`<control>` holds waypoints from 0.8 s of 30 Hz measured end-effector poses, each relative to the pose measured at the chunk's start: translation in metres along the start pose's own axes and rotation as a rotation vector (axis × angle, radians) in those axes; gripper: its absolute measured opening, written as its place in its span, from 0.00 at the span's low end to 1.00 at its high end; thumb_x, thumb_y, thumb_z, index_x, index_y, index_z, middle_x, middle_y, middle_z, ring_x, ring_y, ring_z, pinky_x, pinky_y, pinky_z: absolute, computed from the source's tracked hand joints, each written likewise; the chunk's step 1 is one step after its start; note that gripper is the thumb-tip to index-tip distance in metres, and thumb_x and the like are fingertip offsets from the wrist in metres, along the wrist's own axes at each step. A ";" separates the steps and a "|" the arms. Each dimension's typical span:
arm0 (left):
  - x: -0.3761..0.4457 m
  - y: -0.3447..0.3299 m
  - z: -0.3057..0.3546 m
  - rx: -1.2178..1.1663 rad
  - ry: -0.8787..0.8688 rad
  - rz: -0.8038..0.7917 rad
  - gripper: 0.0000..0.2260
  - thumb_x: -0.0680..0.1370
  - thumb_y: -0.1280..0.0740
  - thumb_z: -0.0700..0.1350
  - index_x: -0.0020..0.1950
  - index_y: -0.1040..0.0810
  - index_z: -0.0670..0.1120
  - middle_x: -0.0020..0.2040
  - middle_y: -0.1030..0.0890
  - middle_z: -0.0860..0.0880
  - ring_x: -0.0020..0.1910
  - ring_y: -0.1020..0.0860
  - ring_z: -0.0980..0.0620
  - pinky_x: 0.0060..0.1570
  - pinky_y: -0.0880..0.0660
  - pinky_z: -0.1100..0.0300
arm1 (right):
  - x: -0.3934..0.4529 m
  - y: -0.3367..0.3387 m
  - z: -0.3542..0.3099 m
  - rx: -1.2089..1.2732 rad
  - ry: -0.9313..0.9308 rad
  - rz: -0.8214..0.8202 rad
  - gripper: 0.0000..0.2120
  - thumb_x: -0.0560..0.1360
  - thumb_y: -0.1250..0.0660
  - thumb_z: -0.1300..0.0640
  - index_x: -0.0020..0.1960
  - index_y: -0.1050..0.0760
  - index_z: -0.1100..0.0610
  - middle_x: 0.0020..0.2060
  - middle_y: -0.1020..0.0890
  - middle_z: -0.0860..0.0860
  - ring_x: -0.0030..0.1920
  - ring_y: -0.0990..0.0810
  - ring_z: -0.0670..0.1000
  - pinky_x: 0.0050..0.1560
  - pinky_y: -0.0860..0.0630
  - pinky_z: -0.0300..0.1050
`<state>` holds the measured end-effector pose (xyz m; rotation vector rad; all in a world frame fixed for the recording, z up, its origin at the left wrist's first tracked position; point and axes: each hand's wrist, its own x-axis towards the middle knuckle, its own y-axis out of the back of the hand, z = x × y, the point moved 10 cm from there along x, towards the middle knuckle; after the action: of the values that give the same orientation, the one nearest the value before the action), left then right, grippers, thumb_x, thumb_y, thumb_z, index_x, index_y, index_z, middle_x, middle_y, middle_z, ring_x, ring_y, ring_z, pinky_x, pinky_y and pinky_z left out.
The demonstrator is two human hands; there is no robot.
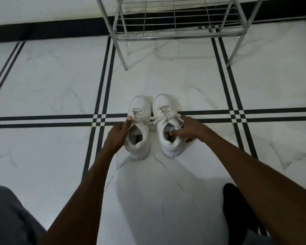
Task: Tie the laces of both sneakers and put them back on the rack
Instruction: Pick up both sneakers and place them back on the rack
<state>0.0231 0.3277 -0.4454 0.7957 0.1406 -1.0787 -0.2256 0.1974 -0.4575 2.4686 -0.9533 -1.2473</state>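
Observation:
Two white sneakers stand side by side on the tiled floor, toes pointing away from me. My left hand (pixel 117 134) grips the left sneaker (pixel 140 106) at its outer side, thumb over the tongue by the laces. My right hand (pixel 188 129) holds the right sneaker (pixel 162 103) at its collar, thumb dipped into the opening, fingers on the outer side. The right sneaker's laces form a bow that spreads to both sides. The left sneaker's laces lie across its tongue; whether they are knotted I cannot tell. The metal wire rack (pixel 177 34) stands beyond the shoes, its lowest shelf bare.
The floor (pixel 42 76) is white marble tile with black double lines. A black skirting band (pixel 42 30) runs along the wall behind the rack. The rack's front legs (pixel 121 55) come down just beyond the shoes. My grey-clothed knee (pixel 9 214) and a dark foot (pixel 237 209) sit near the bottom edge.

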 end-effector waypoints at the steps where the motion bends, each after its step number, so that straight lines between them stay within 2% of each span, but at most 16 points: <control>1: -0.005 -0.007 -0.001 -0.072 0.021 -0.076 0.32 0.74 0.42 0.76 0.61 0.19 0.52 0.56 0.16 0.49 0.56 0.18 0.48 0.56 0.18 0.45 | -0.001 0.000 0.000 -0.020 -0.003 0.009 0.28 0.67 0.23 0.46 0.64 0.26 0.53 0.54 0.18 0.53 0.54 0.18 0.55 0.47 0.14 0.55; 4: -0.013 -0.018 0.001 -0.123 0.005 -0.181 0.22 0.75 0.33 0.69 0.64 0.23 0.59 0.58 0.16 0.51 0.58 0.17 0.50 0.53 0.17 0.45 | -0.003 -0.002 0.008 -0.031 -0.052 -0.032 0.36 0.63 0.22 0.41 0.67 0.28 0.49 0.58 0.19 0.51 0.55 0.18 0.54 0.44 0.14 0.54; 5: -0.014 -0.020 0.001 -0.148 0.017 -0.203 0.21 0.76 0.30 0.65 0.66 0.24 0.58 0.59 0.16 0.51 0.58 0.18 0.50 0.54 0.17 0.45 | -0.004 -0.003 0.010 0.011 -0.080 -0.066 0.33 0.64 0.21 0.44 0.65 0.27 0.50 0.57 0.17 0.53 0.55 0.17 0.55 0.44 0.14 0.56; 8: -0.018 -0.030 -0.004 -0.191 0.078 -0.282 0.29 0.73 0.22 0.56 0.70 0.27 0.55 0.62 0.20 0.48 0.59 0.18 0.48 0.52 0.16 0.47 | -0.012 -0.005 0.009 0.190 -0.103 -0.150 0.23 0.69 0.23 0.56 0.62 0.25 0.56 0.54 0.16 0.62 0.51 0.14 0.61 0.48 0.16 0.62; 12: -0.015 -0.032 -0.003 -0.180 0.062 -0.191 0.28 0.75 0.23 0.44 0.72 0.28 0.50 0.60 0.22 0.46 0.57 0.18 0.44 0.43 0.14 0.49 | -0.015 -0.001 0.002 0.272 -0.046 -0.040 0.19 0.71 0.26 0.57 0.60 0.24 0.57 0.51 0.16 0.62 0.45 0.13 0.60 0.43 0.15 0.60; 15: -0.015 -0.029 0.002 -0.117 0.020 -0.049 0.24 0.75 0.25 0.44 0.70 0.26 0.46 0.54 0.21 0.48 0.52 0.17 0.43 0.39 0.14 0.47 | -0.013 0.003 0.002 0.247 -0.037 0.067 0.22 0.69 0.28 0.52 0.62 0.26 0.53 0.51 0.17 0.58 0.43 0.13 0.59 0.40 0.15 0.60; 18: -0.016 -0.032 0.006 -0.085 0.003 0.015 0.23 0.74 0.25 0.45 0.68 0.24 0.44 0.52 0.19 0.48 0.49 0.16 0.44 0.37 0.14 0.45 | -0.011 0.014 -0.002 0.059 0.022 0.155 0.27 0.67 0.29 0.45 0.63 0.27 0.53 0.54 0.17 0.57 0.51 0.15 0.58 0.49 0.16 0.58; 22: -0.012 -0.036 0.013 -0.047 -0.020 0.054 0.25 0.71 0.26 0.49 0.66 0.22 0.43 0.52 0.18 0.48 0.47 0.15 0.44 0.38 0.14 0.43 | -0.013 0.028 0.002 0.030 0.036 0.227 0.24 0.71 0.29 0.46 0.63 0.26 0.55 0.55 0.18 0.55 0.54 0.18 0.56 0.48 0.18 0.49; 24: -0.010 -0.039 0.014 -0.047 -0.028 0.089 0.25 0.70 0.25 0.53 0.64 0.21 0.45 0.54 0.16 0.47 0.47 0.15 0.44 0.40 0.14 0.43 | -0.010 0.034 0.005 0.033 0.044 0.244 0.24 0.71 0.29 0.46 0.64 0.26 0.54 0.56 0.18 0.55 0.56 0.19 0.55 0.52 0.18 0.51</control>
<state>-0.0177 0.3170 -0.4513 0.7382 0.1052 -0.9984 -0.2497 0.1778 -0.4389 2.3078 -1.2289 -1.1012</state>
